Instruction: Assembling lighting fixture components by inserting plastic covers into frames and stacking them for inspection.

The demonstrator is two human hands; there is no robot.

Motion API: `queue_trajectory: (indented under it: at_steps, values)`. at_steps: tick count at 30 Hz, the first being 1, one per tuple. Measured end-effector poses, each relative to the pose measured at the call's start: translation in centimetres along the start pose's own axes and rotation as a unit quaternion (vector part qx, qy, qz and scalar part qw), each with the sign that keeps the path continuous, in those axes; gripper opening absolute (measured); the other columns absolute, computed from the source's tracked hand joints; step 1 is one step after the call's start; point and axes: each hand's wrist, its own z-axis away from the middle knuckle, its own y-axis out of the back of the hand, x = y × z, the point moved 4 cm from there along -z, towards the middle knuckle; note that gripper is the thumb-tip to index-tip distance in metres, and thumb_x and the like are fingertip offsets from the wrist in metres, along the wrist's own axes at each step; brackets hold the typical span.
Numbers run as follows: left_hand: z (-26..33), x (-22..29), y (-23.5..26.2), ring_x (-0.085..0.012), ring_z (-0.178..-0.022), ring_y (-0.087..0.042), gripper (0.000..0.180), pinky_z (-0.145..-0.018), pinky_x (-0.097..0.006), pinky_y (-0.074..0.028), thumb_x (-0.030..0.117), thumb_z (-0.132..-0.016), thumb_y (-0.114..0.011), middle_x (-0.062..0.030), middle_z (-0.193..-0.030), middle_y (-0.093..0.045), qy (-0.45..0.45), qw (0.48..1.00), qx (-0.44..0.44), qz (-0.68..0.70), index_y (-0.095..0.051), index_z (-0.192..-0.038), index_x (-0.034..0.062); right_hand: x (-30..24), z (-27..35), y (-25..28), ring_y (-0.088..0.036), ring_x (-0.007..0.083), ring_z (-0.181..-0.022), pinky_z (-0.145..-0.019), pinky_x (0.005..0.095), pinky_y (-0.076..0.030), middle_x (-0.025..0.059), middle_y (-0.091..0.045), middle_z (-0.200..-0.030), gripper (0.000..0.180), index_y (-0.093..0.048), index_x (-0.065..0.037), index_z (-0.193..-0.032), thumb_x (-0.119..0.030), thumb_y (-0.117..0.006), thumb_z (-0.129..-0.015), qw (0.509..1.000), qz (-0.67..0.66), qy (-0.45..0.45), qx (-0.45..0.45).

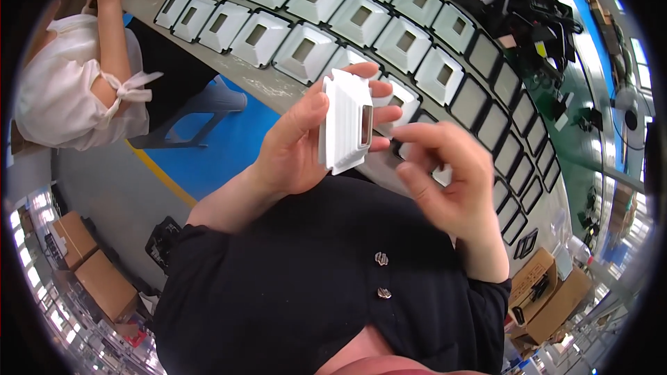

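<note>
My left hand (292, 142) holds up a white plastic housing (342, 125) with stepped, sloping sides and a rectangular window. The thumb presses its near side and the fingers reach around behind it. The housing is tilted on edge, its window facing right. Just to the right of it hovers my right hand (455, 177), fingers bent and thumb apart from the index finger, with nothing visible between them. Behind both hands, rows of similar white housings (361, 17) sit in black frames on the table. Bare black frames (472, 101) continue the rows on the right.
The grey tabletop (267, 87) runs across the far side. A tangle of black cables and parts (535, 14) lies at the far right. A co-worker in a white top (76, 83) is at the left, near a grey-blue stool (222, 101). Cardboard boxes (104, 281) stand at lower left.
</note>
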Motion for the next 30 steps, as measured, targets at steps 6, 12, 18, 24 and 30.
queue_trajectory:
  at_steps: [6,12,18,24,30]
  values:
    - [0.5,-0.6,-0.9,-0.0353,-0.13,-0.043,0.084,-0.106,-0.047,-0.038,0.054,-0.088,-0.055,-0.0185,-0.142,-0.038,-0.009,0.997,-0.001,-0.075,-0.019,-0.148,0.0056,0.8,1.3,-2.3,-0.058,0.0136,-0.067,-0.059,0.025,-0.047,0.0054,-0.062,-0.084,0.037,-0.067,-0.004,-0.106,0.003,-0.074,-0.07,0.996,0.001,0.075,0.045]
    - [1.0,-2.4,-0.9,-0.0344,-0.123,-0.05,0.058,-0.105,-0.045,-0.04,0.041,-0.101,-0.034,-0.0202,-0.134,-0.048,0.092,0.993,-0.031,0.074,-0.027,-0.144,0.0027,0.5,2.7,-2.4,-0.062,0.0174,-0.065,-0.055,0.0274,-0.049,0.0054,-0.064,-0.075,0.029,-0.07,-0.004,-0.093,-0.001,-0.08,-0.066,0.973,0.095,0.174,0.121]
    - [0.4,-3.0,-0.8,-0.0331,-0.125,-0.05,0.054,-0.104,-0.044,-0.041,0.037,-0.102,-0.033,-0.0197,-0.134,-0.048,0.114,0.988,-0.047,0.089,-0.028,-0.143,0.0015,1.0,3.3,-1.9,-0.063,0.0173,-0.065,-0.056,0.025,-0.05,0.0045,-0.064,-0.073,0.029,-0.068,-0.004,-0.091,-0.006,-0.082,-0.065,0.985,0.054,0.116,0.115]
    - [0.5,-2.4,-1.2,-0.0345,-0.129,-0.045,0.065,-0.106,-0.044,-0.038,0.043,-0.098,-0.041,-0.0211,-0.14,-0.041,0.093,0.995,-0.009,-0.031,-0.023,-0.147,0.0034,1.1,3.3,-2.0,-0.063,0.0174,-0.065,-0.057,0.026,-0.05,0.0037,-0.064,-0.073,0.031,-0.067,-0.005,-0.089,-0.003,-0.081,-0.061,0.974,0.113,0.144,0.136]
    - [0.2,-2.7,-1.3,-0.033,-0.128,-0.046,0.062,-0.104,-0.041,-0.041,0.04,-0.099,-0.041,-0.0198,-0.141,-0.041,0.106,0.994,-0.018,-0.031,-0.023,-0.146,0.0039,0.8,2.9,-1.7,-0.06,0.0148,-0.064,-0.055,0.0251,-0.049,0.0043,-0.064,-0.075,0.035,-0.066,-0.003,-0.091,-0.011,-0.085,-0.062,0.983,0.099,0.108,0.113]
